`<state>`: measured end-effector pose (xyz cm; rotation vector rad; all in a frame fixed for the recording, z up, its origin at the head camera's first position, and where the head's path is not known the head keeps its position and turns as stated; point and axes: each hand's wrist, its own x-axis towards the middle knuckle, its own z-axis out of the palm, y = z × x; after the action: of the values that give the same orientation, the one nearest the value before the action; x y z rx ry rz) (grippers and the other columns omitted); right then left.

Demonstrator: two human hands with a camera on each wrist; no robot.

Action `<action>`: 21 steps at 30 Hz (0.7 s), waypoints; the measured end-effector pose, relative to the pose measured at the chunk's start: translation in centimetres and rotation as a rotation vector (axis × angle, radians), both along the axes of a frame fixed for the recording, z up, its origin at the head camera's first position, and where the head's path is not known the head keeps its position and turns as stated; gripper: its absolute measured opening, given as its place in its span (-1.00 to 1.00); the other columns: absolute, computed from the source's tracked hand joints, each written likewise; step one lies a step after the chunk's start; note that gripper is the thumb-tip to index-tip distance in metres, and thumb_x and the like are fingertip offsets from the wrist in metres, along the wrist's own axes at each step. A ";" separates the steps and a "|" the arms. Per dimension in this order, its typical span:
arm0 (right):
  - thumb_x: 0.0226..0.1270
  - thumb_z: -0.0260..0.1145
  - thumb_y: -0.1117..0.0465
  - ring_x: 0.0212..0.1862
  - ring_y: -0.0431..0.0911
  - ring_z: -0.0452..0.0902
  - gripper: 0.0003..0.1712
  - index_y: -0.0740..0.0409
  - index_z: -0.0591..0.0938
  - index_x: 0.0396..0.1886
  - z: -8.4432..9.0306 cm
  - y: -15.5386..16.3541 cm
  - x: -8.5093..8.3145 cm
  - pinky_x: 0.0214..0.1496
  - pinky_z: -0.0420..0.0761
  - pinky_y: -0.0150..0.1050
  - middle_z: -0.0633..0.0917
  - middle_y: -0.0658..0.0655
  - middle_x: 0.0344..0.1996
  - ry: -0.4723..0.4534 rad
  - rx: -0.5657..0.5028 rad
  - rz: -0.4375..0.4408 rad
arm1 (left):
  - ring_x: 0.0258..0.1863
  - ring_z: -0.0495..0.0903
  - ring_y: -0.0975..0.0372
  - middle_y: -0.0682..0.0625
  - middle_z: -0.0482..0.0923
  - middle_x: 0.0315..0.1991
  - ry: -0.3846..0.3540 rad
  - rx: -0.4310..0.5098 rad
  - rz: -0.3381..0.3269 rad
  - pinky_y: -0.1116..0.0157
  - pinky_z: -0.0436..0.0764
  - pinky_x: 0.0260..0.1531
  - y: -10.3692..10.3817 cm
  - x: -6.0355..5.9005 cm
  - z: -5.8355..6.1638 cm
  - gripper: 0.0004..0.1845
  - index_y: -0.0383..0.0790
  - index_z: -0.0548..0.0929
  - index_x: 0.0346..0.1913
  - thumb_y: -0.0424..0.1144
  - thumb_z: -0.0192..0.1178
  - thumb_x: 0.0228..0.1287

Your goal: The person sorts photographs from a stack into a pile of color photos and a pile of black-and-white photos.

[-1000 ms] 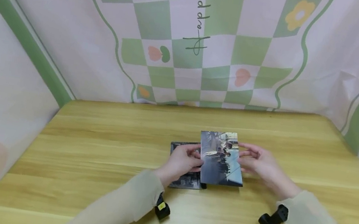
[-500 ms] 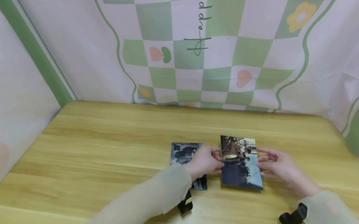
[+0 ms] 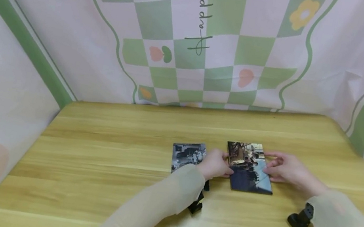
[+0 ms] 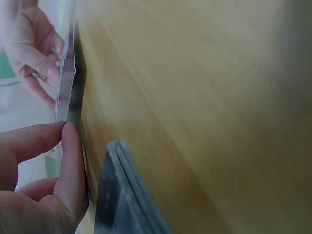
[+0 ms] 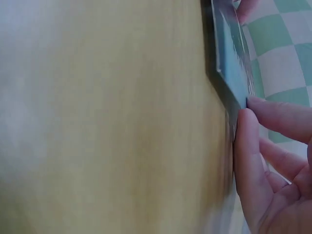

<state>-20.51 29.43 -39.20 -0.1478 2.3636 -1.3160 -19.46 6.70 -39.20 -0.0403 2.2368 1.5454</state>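
Note:
A thin, glossy colour picture card [image 3: 251, 168] lies flat or close over the wooden table, right of centre in the head view. My left hand [image 3: 214, 165] pinches its left edge between thumb and fingers. At the opposite edge, my right hand [image 3: 287, 169] holds it the same way, and the right wrist view shows the thumb and a finger meeting at the card's edge [image 5: 229, 63]. Partly hidden under my left hand and sleeve is a black-and-white picture card [image 3: 186, 155]. Its end looks layered in the left wrist view, like a small stack [image 4: 129, 190].
The wooden table [image 3: 100, 148] runs back to a hanging cloth [image 3: 220, 55] with green checks and the word "Happy". Similar cloths hang at the left and right sides. Small black wrist cameras sit under both cuffs, the right one [image 3: 299, 220] near the tabletop.
Both hands have carried the colour card to the right, off the black-and-white one, and lowered it toward the table. More of the black-and-white card's upper left now shows.

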 end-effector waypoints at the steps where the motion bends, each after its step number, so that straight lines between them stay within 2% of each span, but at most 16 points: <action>1: 0.16 0.30 0.38 -0.36 -0.19 0.59 -0.13 0.52 0.06 0.37 0.0 -0.1 0.0 -0.27 0.73 -0.28 0.59 0.17 -0.27 0.007 0.021 0.001 | -0.59 0.58 0.13 -0.09 0.49 -0.58 0.019 -0.043 -0.014 0.36 0.71 -0.46 0.0 0.0 0.0 -0.36 -0.37 0.40 0.28 -0.58 0.28 0.06; 6: 0.13 0.35 0.32 -0.44 -0.15 0.57 -0.12 0.57 0.12 0.33 0.3 -0.5 -0.1 -0.38 0.72 -0.28 0.60 0.18 -0.34 0.070 0.148 0.032 | -0.70 0.56 0.22 -0.06 0.59 -0.67 0.146 -0.305 -0.113 0.50 0.57 -0.51 0.2 -0.1 0.2 -0.40 -0.31 0.48 0.23 -0.42 0.35 0.06; 9: 0.11 0.37 0.28 -0.48 -0.13 0.55 -0.12 0.58 0.15 0.32 0.6 -0.8 -0.1 -0.46 0.69 -0.28 0.61 0.18 -0.37 0.095 0.212 0.037 | -0.77 0.46 0.28 -0.01 0.62 -0.68 0.180 -0.387 -0.143 0.49 0.48 -0.57 0.3 -0.1 0.5 -0.52 -0.28 0.59 0.11 -0.37 0.37 0.06; 13: 0.09 0.37 0.28 -0.53 -0.14 0.52 -0.13 0.55 0.17 0.32 0.8 -1.1 -0.1 -0.53 0.65 -0.29 0.61 0.16 -0.40 0.092 0.239 0.035 | -0.77 0.41 0.27 -0.02 0.62 -0.65 0.171 -0.392 -0.146 0.44 0.48 -0.57 0.3 0.0 0.5 -0.57 -0.28 0.61 0.06 -0.36 0.38 0.06; 18: 0.08 0.35 0.29 -0.57 -0.15 0.49 -0.16 0.53 0.21 0.31 0.9 -1.2 0.0 -0.57 0.61 -0.31 0.61 0.14 -0.44 0.089 0.243 0.039 | -0.75 0.47 0.23 -0.01 0.60 -0.66 0.152 -0.373 -0.143 0.48 0.52 -0.44 0.3 -0.1 0.4 -0.38 -0.27 0.46 0.26 -0.35 0.37 0.08; 21: 0.09 0.35 0.28 -0.59 -0.16 0.46 -0.16 0.53 0.21 0.31 0.9 -1.1 0.0 -0.60 0.58 -0.33 0.61 0.13 -0.45 0.097 0.244 0.044 | -0.76 0.48 0.22 -0.03 0.59 -0.70 0.126 -0.311 -0.127 0.48 0.49 -0.49 0.2 -0.2 0.1 -0.32 -0.27 0.39 0.31 -0.37 0.36 0.09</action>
<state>-20.47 28.29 -38.28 -0.1922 2.5642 -1.0110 -19.62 6.87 -39.08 0.1100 2.5073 1.1531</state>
